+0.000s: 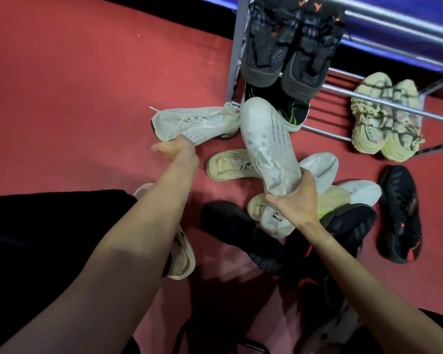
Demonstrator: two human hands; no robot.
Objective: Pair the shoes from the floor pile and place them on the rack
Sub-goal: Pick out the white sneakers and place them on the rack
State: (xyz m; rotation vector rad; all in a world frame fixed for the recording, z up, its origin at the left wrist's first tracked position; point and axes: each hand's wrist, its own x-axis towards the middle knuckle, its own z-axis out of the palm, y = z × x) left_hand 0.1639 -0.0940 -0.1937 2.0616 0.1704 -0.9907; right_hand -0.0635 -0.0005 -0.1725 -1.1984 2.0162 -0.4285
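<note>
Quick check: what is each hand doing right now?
Left hand: reaching onto the white shoe on the floor; grip cannot be told.
Right hand: grips the raised white shoe.

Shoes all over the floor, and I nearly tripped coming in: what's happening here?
A person is pairing shoes for the rack. The right hand holds a white sneaker by its heel, lifted over the pile. The left hand touches its match on the red floor. A black pair and a cream pair already sit on the rack; several shoes are still loose.
</note>
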